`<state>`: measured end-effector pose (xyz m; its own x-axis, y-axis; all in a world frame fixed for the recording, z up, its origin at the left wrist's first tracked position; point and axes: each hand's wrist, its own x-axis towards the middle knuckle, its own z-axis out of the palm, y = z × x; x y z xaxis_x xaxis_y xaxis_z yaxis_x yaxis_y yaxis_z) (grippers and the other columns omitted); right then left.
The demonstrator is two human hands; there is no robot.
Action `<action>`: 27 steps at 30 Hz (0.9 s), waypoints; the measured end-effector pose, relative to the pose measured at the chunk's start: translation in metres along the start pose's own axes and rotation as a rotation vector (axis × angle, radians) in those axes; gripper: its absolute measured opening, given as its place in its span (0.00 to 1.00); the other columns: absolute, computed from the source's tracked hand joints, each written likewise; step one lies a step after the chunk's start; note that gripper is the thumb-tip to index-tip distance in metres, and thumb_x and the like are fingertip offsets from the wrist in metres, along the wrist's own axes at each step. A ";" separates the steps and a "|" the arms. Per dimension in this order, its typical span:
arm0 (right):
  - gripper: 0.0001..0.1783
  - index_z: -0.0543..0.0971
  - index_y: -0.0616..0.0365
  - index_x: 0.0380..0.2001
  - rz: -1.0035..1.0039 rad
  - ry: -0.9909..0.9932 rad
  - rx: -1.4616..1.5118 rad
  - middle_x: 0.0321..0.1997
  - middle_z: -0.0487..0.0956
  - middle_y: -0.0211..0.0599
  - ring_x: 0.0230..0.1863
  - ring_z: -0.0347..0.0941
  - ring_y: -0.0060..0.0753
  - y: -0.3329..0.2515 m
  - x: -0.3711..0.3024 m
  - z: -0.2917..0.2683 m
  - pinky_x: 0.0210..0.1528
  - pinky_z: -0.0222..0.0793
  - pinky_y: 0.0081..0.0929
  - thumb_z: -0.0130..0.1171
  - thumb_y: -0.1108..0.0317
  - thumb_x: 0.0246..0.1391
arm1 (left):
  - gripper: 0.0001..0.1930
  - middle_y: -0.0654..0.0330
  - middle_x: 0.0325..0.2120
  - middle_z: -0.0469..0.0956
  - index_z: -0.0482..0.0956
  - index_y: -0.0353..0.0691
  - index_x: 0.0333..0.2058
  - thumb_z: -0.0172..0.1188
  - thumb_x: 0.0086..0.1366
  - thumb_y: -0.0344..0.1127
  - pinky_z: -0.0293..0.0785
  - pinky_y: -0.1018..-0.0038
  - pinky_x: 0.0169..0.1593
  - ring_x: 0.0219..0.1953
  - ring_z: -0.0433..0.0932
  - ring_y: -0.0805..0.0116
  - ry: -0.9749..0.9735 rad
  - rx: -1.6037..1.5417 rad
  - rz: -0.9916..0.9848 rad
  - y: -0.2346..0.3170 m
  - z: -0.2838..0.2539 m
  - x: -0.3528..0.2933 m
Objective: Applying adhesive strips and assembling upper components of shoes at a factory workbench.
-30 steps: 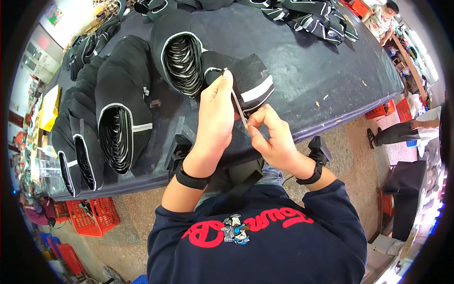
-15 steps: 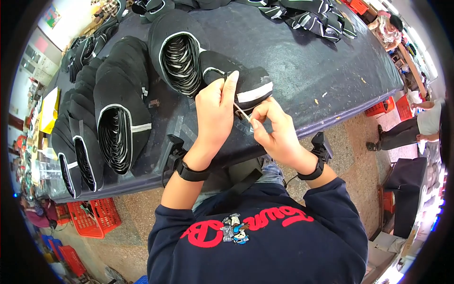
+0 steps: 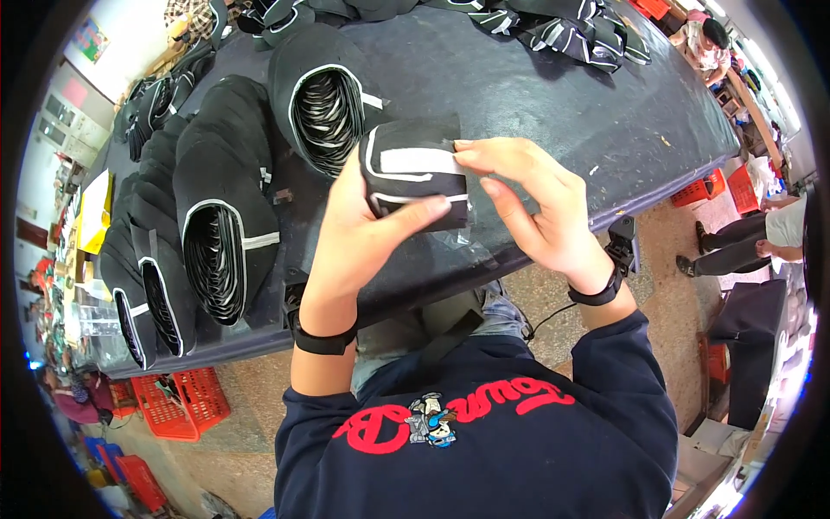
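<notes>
Over the near edge of the table, my left hand (image 3: 350, 229) is closed round a rolled or folded black fabric piece (image 3: 402, 188). White piping runs along it, and a broad white strip crosses its upper side. The left thumb presses across its lower edge, while the left fingers are mostly hidden behind it. My right hand (image 3: 540, 199) is open, fingers stretched and thumb apart; its fingertips reach the right end of the piece by the white strip. A stack of nested black pieces (image 3: 290, 95) with white edging lies just beyond my left hand.
More nested black stacks (image 3: 194, 199) line the table's left side. Black-and-white pieces (image 3: 579, 39) lie heaped at the far side of the dark-covered table (image 3: 519, 95). Red baskets (image 3: 186, 402) stand on the floor at left. Other people (image 3: 782, 233) are at the right.
The black piece has been turned so its white strip faces up and moved slightly left. My right hand has let go of the thin light strip it was pinching and opened.
</notes>
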<state>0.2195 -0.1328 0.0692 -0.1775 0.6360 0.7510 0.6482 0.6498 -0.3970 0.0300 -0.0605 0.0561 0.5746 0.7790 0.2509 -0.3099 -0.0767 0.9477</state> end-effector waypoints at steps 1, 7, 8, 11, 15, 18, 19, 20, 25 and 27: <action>0.17 0.77 0.64 0.43 -0.049 -0.006 -0.005 0.44 0.80 0.45 0.48 0.78 0.47 0.001 0.001 -0.001 0.49 0.73 0.34 0.56 0.87 0.48 | 0.21 0.60 0.42 0.78 0.71 0.34 0.48 0.66 0.56 0.23 0.74 0.77 0.48 0.43 0.77 0.74 0.037 -0.024 -0.043 0.002 -0.003 0.001; 0.15 0.80 0.68 0.35 -0.369 -0.063 -0.246 0.40 0.80 0.45 0.45 0.79 0.47 0.005 0.002 0.003 0.42 0.79 0.34 0.65 0.79 0.38 | 0.16 0.59 0.38 0.80 0.75 0.33 0.43 0.66 0.55 0.23 0.73 0.77 0.47 0.40 0.78 0.74 0.067 -0.113 -0.141 0.008 -0.008 -0.002; 0.15 0.80 0.69 0.34 -0.395 -0.064 -0.260 0.40 0.80 0.46 0.45 0.79 0.47 0.005 0.002 0.003 0.42 0.79 0.34 0.65 0.78 0.37 | 0.15 0.59 0.38 0.80 0.76 0.33 0.43 0.66 0.55 0.24 0.73 0.77 0.47 0.40 0.78 0.74 0.072 -0.126 -0.156 0.009 -0.008 -0.003; 0.17 0.80 0.71 0.33 -0.498 -0.080 -0.345 0.39 0.80 0.48 0.44 0.79 0.47 0.006 0.002 0.002 0.40 0.80 0.33 0.62 0.76 0.34 | 0.15 0.59 0.38 0.80 0.76 0.33 0.42 0.66 0.55 0.24 0.73 0.77 0.46 0.40 0.78 0.74 0.069 -0.144 -0.184 0.009 -0.009 -0.004; 0.18 0.80 0.71 0.32 -0.560 -0.114 -0.376 0.39 0.80 0.48 0.42 0.80 0.47 0.007 0.001 0.000 0.38 0.80 0.32 0.59 0.75 0.31 | 0.16 0.59 0.37 0.80 0.76 0.33 0.43 0.66 0.55 0.24 0.74 0.77 0.45 0.38 0.78 0.73 0.032 -0.149 -0.230 0.005 -0.011 -0.002; 0.16 0.80 0.71 0.31 -0.592 -0.116 -0.394 0.38 0.80 0.47 0.41 0.80 0.46 0.008 -0.001 0.000 0.37 0.81 0.30 0.60 0.75 0.34 | 0.17 0.59 0.37 0.80 0.75 0.33 0.44 0.66 0.54 0.24 0.74 0.77 0.44 0.38 0.79 0.73 -0.008 -0.196 -0.331 0.004 -0.014 0.000; 0.15 0.79 0.70 0.31 -0.586 -0.131 -0.366 0.36 0.79 0.46 0.39 0.80 0.46 0.009 -0.003 0.000 0.36 0.80 0.30 0.61 0.76 0.34 | 0.17 0.59 0.38 0.80 0.75 0.33 0.44 0.66 0.55 0.23 0.74 0.77 0.45 0.38 0.78 0.74 -0.058 -0.183 -0.320 0.004 -0.016 0.000; 0.14 0.78 0.69 0.30 -0.580 -0.148 -0.337 0.35 0.79 0.45 0.37 0.79 0.45 0.011 -0.004 0.000 0.34 0.79 0.30 0.61 0.77 0.34 | 0.17 0.59 0.38 0.80 0.75 0.32 0.44 0.65 0.55 0.23 0.74 0.77 0.45 0.39 0.78 0.75 -0.099 -0.162 -0.312 0.004 -0.017 0.001; 0.16 0.73 0.62 0.29 -0.326 -0.140 -0.024 0.28 0.75 0.38 0.27 0.74 0.40 0.016 -0.007 0.010 0.25 0.72 0.30 0.63 0.82 0.29 | 0.18 0.62 0.40 0.78 0.72 0.32 0.47 0.60 0.57 0.18 0.73 0.78 0.46 0.41 0.76 0.77 -0.364 0.009 -0.279 0.010 -0.030 0.000; 0.18 0.72 0.61 0.29 -0.255 -0.137 0.033 0.26 0.73 0.35 0.23 0.71 0.39 0.007 -0.010 0.014 0.23 0.69 0.31 0.62 0.84 0.28 | 0.21 0.61 0.41 0.78 0.71 0.32 0.50 0.58 0.57 0.16 0.74 0.76 0.48 0.43 0.76 0.76 -0.399 0.137 -0.267 0.009 -0.031 0.000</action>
<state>0.2153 -0.1288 0.0513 -0.4316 0.4992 0.7514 0.5459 0.8076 -0.2230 0.0036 -0.0420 0.0581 0.8735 0.4861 0.0267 -0.0254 -0.0092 0.9996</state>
